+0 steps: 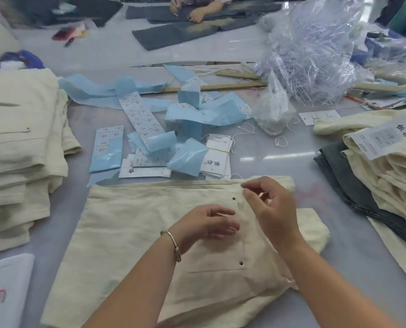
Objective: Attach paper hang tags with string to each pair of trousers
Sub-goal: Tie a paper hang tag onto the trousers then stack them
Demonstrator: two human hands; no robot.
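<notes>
A folded pair of cream trousers [135,223] lies flat on the table in front of me, its back pocket with small metal rivets facing up. My left hand [206,226] hovers over the pocket with fingers loosely curled, holding nothing that I can see. My right hand [270,207] is above the waistband corner, thumb and forefinger close together; whether they pinch a string is unclear. A bundle of white paper hang tags [217,157] bound by a rubber band lies just beyond the trousers. Loose string loops [281,142] lie on the table to the right.
Cream trousers are stacked at left [17,143] and, tagged, at right [386,162] over grey jeans [339,171]. Blue backing strips and sticker sheets [135,114] litter the middle. Wooden rulers [221,87], a clear plastic bag [315,50], a white phone [5,290]; another person works at the far edge.
</notes>
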